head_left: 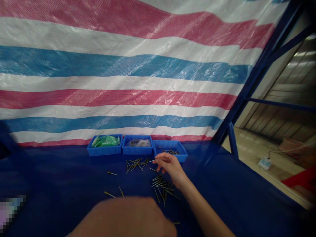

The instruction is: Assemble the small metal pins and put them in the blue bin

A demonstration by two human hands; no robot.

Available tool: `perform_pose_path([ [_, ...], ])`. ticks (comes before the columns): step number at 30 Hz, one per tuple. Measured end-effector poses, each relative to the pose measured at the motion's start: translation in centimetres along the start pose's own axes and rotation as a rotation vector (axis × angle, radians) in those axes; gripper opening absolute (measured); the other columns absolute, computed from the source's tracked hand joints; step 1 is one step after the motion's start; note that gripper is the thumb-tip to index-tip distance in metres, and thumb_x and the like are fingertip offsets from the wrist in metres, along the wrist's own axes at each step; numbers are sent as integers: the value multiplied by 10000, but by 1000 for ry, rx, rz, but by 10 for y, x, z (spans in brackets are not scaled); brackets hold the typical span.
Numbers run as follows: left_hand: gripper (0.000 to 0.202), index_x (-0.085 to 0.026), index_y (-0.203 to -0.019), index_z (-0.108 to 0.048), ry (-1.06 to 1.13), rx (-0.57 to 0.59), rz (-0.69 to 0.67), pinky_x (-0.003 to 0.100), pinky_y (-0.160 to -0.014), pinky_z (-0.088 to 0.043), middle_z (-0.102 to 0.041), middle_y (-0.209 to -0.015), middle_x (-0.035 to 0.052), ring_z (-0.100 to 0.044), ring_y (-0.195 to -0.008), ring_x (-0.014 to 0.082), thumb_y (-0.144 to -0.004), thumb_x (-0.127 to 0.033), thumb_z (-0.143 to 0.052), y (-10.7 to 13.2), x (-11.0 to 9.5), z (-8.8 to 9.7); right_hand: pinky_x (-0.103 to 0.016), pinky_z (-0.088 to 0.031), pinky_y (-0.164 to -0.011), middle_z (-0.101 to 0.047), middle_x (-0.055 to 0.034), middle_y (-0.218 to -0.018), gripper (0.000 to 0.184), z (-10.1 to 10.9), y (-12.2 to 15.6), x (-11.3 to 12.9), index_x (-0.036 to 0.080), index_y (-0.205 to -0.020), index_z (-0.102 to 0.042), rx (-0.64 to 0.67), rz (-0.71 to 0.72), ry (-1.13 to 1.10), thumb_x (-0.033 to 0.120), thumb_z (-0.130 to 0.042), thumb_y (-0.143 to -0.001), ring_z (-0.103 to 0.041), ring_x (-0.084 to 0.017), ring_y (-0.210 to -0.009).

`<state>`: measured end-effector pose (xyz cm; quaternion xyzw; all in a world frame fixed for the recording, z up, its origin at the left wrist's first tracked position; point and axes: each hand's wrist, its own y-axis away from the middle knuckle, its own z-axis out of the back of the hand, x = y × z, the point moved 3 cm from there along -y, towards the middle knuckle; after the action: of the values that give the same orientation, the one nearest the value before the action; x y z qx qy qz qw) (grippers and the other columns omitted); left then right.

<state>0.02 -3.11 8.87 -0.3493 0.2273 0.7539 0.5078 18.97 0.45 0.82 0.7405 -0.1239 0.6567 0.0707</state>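
Just beyond the right hand (171,167) sits a blue bin (183,158); the thin pin (152,160) pinched in that hand's fingertips juts sideways, leftward. The left hand (130,217) is farther from the bin, its grip hidden from me.

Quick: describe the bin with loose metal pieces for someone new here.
At the foot of the striped sheet, on the blue table, three blue bins stand in a row. Take the right-hand bin, partly behind the right hand. It alone holds loose, slim metal pieces; the others hold green material and pale plastic.
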Motion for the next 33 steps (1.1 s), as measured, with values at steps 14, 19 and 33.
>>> perform_pose_path([
  [14,183,-162,-866,-563,-165,-604,52,215,-597,-388,-564,-783,24,-498,-650,111,-808,-306,-466,-44,98,-2,-176,-289,-382,-667,-60,-712,267,-20,9,-6,137,-739,-603,121,-74,-73,358,-676,-607,-521,-89,-461],
  [19,214,-162,-782,-585,-151,-617,87,211,-548,-357,-556,-726,18,-486,-626,114,-822,-318,-443,-44,99,-7,-170,-287,-374,-665,-53,-713,276,-25,11,-9,134,-767,-612,161,-71,-57,355,-676,-613,-511,-79,-447],
  [33,192,-158,-769,-596,-178,-703,63,217,-544,-375,-545,-769,36,-488,-627,113,-806,-302,-474,-41,103,-5,-157,-218,-299,-621,-17,-609,313,-26,13,-12,137,-739,-582,182,-104,140,447,-555,-702,-406,-45,-344],
])
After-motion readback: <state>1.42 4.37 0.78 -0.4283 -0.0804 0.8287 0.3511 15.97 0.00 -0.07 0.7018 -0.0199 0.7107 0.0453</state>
